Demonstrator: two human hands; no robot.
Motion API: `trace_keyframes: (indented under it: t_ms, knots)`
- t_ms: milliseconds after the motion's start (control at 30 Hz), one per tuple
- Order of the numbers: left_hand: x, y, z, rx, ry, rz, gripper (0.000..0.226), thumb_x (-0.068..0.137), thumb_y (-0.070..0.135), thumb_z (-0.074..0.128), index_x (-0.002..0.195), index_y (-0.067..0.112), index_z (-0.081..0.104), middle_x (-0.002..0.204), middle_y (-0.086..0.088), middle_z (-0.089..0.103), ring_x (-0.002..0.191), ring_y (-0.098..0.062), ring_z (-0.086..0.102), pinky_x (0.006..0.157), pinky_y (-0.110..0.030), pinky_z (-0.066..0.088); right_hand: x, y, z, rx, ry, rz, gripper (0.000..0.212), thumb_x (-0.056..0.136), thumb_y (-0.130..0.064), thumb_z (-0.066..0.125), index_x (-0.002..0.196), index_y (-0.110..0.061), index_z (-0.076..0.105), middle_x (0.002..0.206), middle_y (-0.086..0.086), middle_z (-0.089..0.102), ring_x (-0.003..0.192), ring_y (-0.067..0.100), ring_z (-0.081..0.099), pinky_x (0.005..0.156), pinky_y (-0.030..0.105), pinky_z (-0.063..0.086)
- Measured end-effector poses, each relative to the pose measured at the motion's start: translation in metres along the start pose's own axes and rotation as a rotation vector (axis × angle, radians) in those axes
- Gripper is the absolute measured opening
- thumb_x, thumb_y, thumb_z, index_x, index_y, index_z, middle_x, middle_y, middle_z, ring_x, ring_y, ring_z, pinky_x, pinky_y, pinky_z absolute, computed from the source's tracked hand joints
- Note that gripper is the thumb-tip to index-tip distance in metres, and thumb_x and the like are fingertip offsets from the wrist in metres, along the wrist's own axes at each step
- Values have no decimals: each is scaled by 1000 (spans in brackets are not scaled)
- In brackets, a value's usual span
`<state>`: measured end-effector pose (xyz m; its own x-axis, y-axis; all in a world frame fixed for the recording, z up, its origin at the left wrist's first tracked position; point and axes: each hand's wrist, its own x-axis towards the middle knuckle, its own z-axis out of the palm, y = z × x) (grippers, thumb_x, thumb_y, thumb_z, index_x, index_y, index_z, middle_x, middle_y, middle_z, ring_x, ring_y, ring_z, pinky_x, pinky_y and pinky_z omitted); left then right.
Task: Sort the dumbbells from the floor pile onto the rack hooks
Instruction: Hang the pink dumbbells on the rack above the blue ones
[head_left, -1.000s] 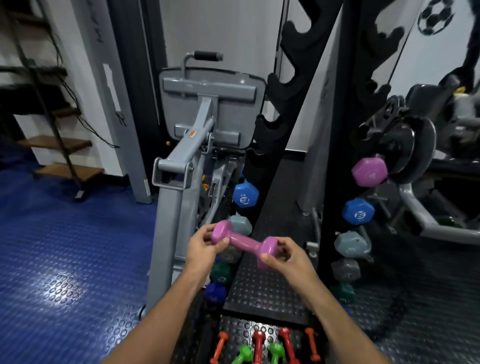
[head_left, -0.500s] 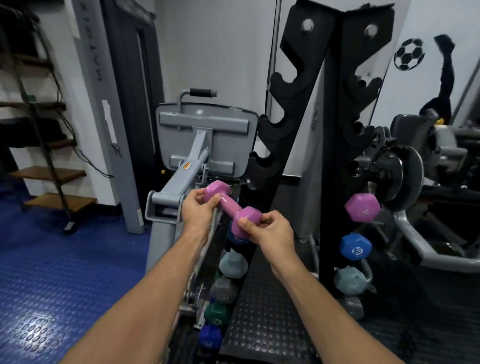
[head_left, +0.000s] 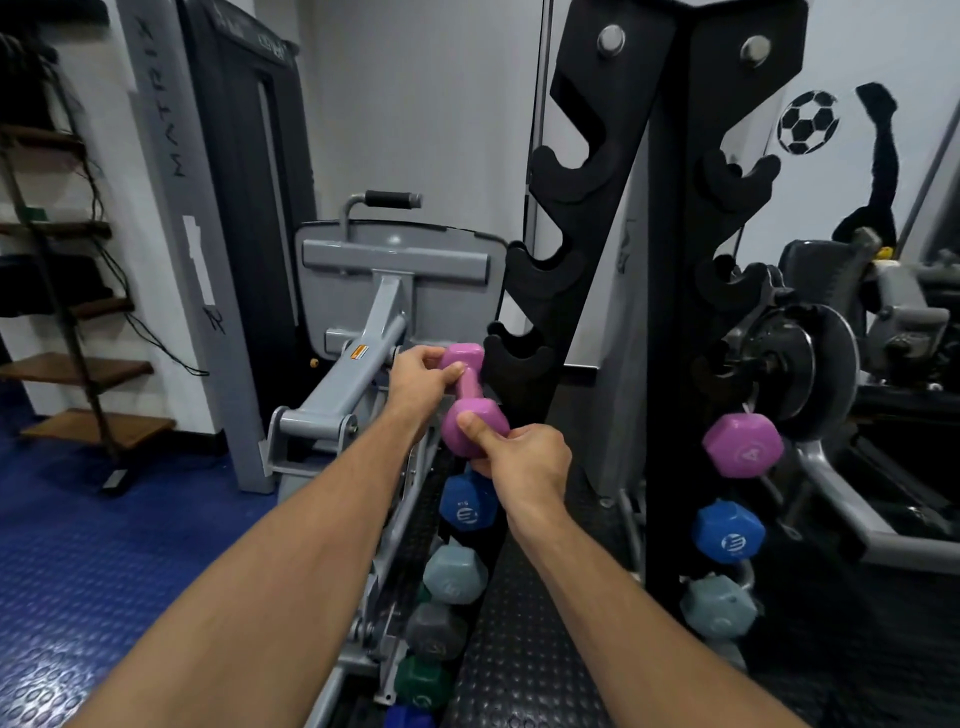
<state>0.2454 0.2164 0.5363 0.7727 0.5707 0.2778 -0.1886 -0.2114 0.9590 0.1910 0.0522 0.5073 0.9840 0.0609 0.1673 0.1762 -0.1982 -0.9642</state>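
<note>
Both hands on pink dumbbell (head_left: 469, 399) at rack (head_left: 660, 291)

L hand (head_left: 418, 383) fingers curled round far end, R hand (head_left: 522, 464) thumb + fingers pinching near end; dumbbell held in air, far end just beside an empty left-side hook (head_left: 511, 358). Blue dumbbell (head_left: 466, 508) hangs right below, w/ more dumbbells under it.

I am looking into a gym. A tall black dumbbell rack (head_left: 670, 218) stands in front of me, with coloured hex dumbbells (head_left: 742, 445) hanging on its hooks. Beside it I see a grey weight machine (head_left: 374, 312), a barbell plate (head_left: 800, 364), blue studded rubber floor (head_left: 78, 545) and a football sticker (head_left: 808, 123) on the wall.
</note>
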Motion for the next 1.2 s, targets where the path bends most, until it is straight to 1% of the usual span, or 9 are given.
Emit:
trace_keyframes:
  t_ms: [133,267,467,633,800,967,1033,1100,1200]
  knots:
    - [12,-9,9,12,-92,-25,20,88,-1,72,108,3,72,102,-12,75,95,-24,71,93,-43,59,-1,-3,-4,47,-4,40,44,74,-52,87,71,-10,78,61,2,75,58,10,74,67,31,64]
    - [11,-6,15,-82,-141,-59,23,91,6,58,97,-13,69,87,-16,65,82,-27,58,71,-34,49,-2,0,-10,142,-4,100,41,76,-44,88,76,-4,77,62,3,75,58,10,75,65,26,62]
    - [9,0,14,-184,-200,-167,41,107,32,40,90,10,71,83,-5,70,81,-18,62,89,-39,51,-3,1,-8,176,-13,111,40,77,-43,87,80,-5,76,67,3,77,62,9,76,69,27,63]
    - [8,-1,17,-117,-241,-116,40,98,35,43,94,5,69,81,-17,59,68,-21,48,59,-30,37,-5,1,-4,317,-23,189,38,76,-37,89,83,-3,75,72,8,78,65,15,78,75,35,66]
    - [6,-1,22,-67,-261,-81,46,104,24,39,70,7,65,62,-8,60,52,-15,46,48,-26,32,0,3,-2,289,-21,185,40,76,-40,89,81,-3,75,68,8,77,62,17,77,73,37,66]
    - [0,1,18,-43,-273,-52,40,100,21,41,68,8,62,66,-10,60,50,-12,48,45,-21,35,1,6,-3,230,-25,158,41,76,-43,87,83,-4,75,69,7,77,61,14,77,72,36,66]
    - [-1,3,19,-41,-270,-44,38,97,25,44,68,9,62,68,-12,60,53,-14,52,51,-22,40,2,6,-5,213,-30,153,42,77,-43,86,85,-3,76,70,7,77,61,14,77,72,35,66]
    - [-1,1,18,-26,-272,-35,34,91,28,47,67,10,63,70,-11,62,67,-23,53,67,-33,42,2,5,-6,201,-36,145,42,78,-43,86,84,-3,75,70,7,77,61,14,77,71,34,66]
    - [-4,-5,13,29,-312,-58,40,101,31,47,75,9,69,72,-5,70,76,-21,60,83,-40,48,1,4,-7,163,-34,120,43,78,-44,85,84,-2,75,68,7,76,59,14,76,71,35,66]
